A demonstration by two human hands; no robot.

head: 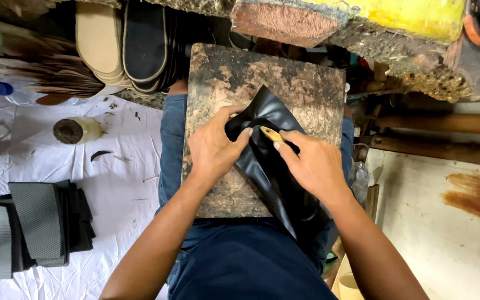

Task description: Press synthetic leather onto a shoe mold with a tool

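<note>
At the centre of the frame a stained, worn work board (234, 83) rests on the person's lap; a black leather piece (270, 166) lies across its right half, trailing toward the lower centre; the left hand (213, 145) pinches and presses the leather's upper fold; the right hand (313, 164) grips a small yellow-handled tool (270, 134) against that fold; at lower left lies 1 stack of grey textured sheets (34, 222) on a white cloth (118, 183); at upper left stand shoe soles (123, 44) and a glue jar (76, 130).

2 hands (212, 147), 1 black leather piece (270, 166), 1 stained board (262, 83), 1 glue jar (76, 130), 1 plastic bottle (9, 91).
</note>
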